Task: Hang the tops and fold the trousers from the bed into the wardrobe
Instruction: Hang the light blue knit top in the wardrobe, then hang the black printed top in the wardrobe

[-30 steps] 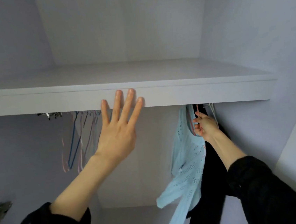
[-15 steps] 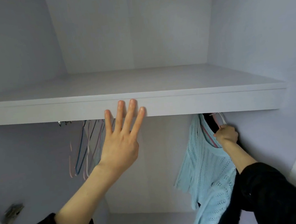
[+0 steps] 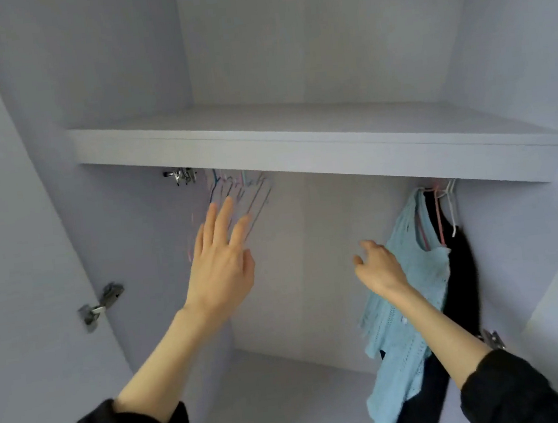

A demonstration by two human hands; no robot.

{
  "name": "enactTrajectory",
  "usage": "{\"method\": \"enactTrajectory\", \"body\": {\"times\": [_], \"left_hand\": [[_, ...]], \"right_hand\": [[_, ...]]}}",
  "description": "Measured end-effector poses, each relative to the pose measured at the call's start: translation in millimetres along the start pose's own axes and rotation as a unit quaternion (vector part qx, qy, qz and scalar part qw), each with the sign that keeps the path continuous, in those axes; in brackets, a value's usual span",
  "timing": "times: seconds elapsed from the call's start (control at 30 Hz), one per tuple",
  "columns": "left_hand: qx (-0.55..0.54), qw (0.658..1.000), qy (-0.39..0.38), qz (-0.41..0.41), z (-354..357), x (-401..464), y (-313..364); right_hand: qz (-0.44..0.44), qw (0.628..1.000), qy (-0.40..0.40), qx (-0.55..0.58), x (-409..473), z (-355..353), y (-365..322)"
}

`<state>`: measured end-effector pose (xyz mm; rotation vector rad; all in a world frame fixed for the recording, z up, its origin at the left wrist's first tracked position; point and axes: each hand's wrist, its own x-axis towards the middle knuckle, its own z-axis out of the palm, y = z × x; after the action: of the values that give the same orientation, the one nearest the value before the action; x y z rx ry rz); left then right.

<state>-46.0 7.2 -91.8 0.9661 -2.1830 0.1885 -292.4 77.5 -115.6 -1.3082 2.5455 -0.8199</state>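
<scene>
The left hand [image 3: 220,272] reaches up at centre left of the frame, fingers straight and spread, its grip released and holding nothing, its fingertips just in front of a bunch of thin empty hangers [image 3: 241,194] under the shelf [image 3: 298,147]. The right hand [image 3: 378,268], right of centre, has loosely curled fingers and an empty grip, just beside the blue top [image 3: 412,280]. That top hangs on a hanger at the upper right beside a black garment [image 3: 462,281].

The likely slip is at the hangers: they crowd together, so pulling one could drag or tangle its neighbours and drop them. The blue top looks lopsided on its hanger and may slide off if brushed.
</scene>
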Motion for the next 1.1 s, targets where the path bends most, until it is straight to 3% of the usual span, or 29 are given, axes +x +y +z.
{"method": "enactTrajectory", "body": {"times": [0.13,0.3,0.47,0.7,0.87,1.1], "left_hand": [[-0.032,0.988,-0.063,-0.138,-28,-76,-38],[-0.037,0.962,-0.043,-0.267,-97,-204,-85],[-0.020,0.914,-0.028,-0.404,-185,-352,-118],[0.031,0.828,0.039,-0.558,-320,-519,-147],[0.103,0.780,0.067,-0.614,-421,-596,-191],[0.186,0.665,0.175,-0.702,-513,-685,-268]], "right_hand": [[-0.123,0.986,-0.102,0.055,-65,44,-68],[-0.255,0.936,-0.226,0.088,-178,106,-155],[-0.332,0.878,-0.338,0.074,-304,175,-219],[-0.457,0.748,-0.476,0.073,-483,249,-318],[-0.549,0.642,-0.530,0.078,-575,289,-417],[-0.630,0.499,-0.589,0.086,-693,371,-559]]}}
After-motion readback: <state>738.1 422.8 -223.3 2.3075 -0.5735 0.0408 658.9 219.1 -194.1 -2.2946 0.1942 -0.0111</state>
